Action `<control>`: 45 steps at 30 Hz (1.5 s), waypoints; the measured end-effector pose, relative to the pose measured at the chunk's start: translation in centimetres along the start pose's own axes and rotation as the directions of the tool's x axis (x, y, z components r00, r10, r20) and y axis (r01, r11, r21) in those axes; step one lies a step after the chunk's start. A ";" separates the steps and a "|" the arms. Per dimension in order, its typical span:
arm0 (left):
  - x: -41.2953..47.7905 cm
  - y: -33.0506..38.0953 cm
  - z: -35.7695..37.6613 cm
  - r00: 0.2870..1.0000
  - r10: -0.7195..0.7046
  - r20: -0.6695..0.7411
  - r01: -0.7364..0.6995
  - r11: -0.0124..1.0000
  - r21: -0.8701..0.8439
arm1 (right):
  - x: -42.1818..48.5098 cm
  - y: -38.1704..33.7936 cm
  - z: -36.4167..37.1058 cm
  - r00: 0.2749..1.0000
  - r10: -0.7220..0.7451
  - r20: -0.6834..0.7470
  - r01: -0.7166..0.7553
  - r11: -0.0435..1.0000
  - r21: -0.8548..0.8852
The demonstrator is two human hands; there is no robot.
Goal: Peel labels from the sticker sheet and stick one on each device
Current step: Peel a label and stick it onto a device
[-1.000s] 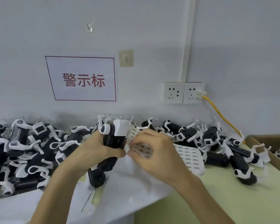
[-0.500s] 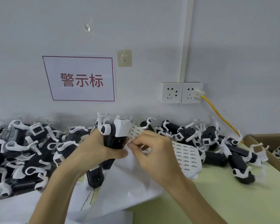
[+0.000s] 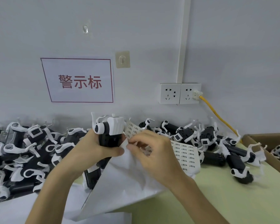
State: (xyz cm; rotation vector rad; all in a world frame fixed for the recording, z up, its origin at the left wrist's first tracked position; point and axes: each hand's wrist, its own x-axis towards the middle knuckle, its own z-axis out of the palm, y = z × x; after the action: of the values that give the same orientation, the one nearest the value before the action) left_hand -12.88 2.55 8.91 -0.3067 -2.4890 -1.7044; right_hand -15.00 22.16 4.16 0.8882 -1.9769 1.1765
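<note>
Where the two forearms come up from the bottom edge, white paper [image 3: 120, 188]: loose, creased sheets lie over the near desk, lower centre and lower left, under both arms.
Left hand [image 3: 94, 152]: middle of the frame, fingers and thumb wrapped round the black body of one device, holding it upright.
Device [image 3: 113, 130]: black body, white top piece, a round white knob on its left side; its lower end reaches down behind the left wrist toward the paper.
Right hand [image 3: 157, 152]: just right of the device, thumb and forefinger pinched on the left end of the sticker sheet, close beside the left thumb, the other fingers curled. Whether a single label sits between the fingertips, I cannot tell.
Sticker sheet [image 3: 186, 156]: white, with rows of small dark-printed labels; it runs from beside the device's top, behind the right hand, and droops out to the right.
Desk [image 3: 217, 199]: pale yellow-green top showing at lower right.
Devices [image 3: 31, 151]: black-and-white, heaped thick at the left, a looser row at the right along the wall.
Cardboard box [image 3: 268, 136]: right edge, more units inside.
Sockets [image 3: 180, 93]: a pair on the wall right of centre, with a yellow cable [image 3: 217, 115] plugged in and slanting down to the right.
Sign [image 3: 78, 80]: red-framed, red characters, upper left of centre, with a stick-on hook [image 3: 122, 59] beside its top corner.
</note>
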 end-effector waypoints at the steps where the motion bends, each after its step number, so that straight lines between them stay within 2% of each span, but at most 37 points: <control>1: 0.0 0.0 -0.1 1.000 0.003 0.002 -0.003 1.000 -0.010 | 0.0 0.0 0.0 1.000 0.008 -0.005 -0.008 1.000 0.009; 8: -0.5 0.5 -0.1 0.996 0.041 0.081 -0.040 0.999 -0.013 | 0.1 0.4 0.0 0.990 -0.056 -0.128 0.049 0.997 -0.055; 15: 0.2 1.0 1.8 0.988 0.127 -0.082 -0.112 0.980 0.167 | -0.1 0.5 0.3 0.991 -0.071 -0.116 0.054 0.988 -0.143; 22: -0.7 1.8 0.5 0.996 0.082 -0.040 -0.080 0.996 0.049 | 0.1 0.3 -0.2 0.992 -0.073 -0.099 0.060 0.990 -0.125; 26: -0.9 2.0 0.2 0.997 0.071 -0.031 -0.073 0.995 -0.074 | 0.2 0.0 -0.7 0.992 -0.077 -0.096 0.074 0.997 -0.034; 31: -1.1 2.2 0.4 0.990 0.133 -0.039 -0.139 0.962 -0.237 | 0.4 -0.8 -0.5 0.976 -0.112 -0.188 0.104 0.993 -0.050; 36: -0.9 2.4 1.2 0.989 0.140 -0.045 -0.146 0.966 -0.215 | 0.4 -0.8 -0.7 0.949 -0.192 -0.249 0.167 0.979 -0.119; 42: -0.8 2.2 0.8 0.994 0.096 -0.052 -0.103 0.982 -0.157 | 0.3 -0.8 -0.4 0.954 -0.212 -0.210 0.192 0.975 -0.113; 45: -0.8 2.2 0.7 0.995 0.092 -0.049 -0.099 0.978 -0.185 | 0.4 -0.8 -0.6 0.957 -0.209 -0.200 0.190 0.976 -0.108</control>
State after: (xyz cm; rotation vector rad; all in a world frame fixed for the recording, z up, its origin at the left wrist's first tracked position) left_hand -11.54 3.90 10.47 -0.3979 -2.2507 -1.8890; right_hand -14.42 22.31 5.03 0.8591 -1.7123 1.0160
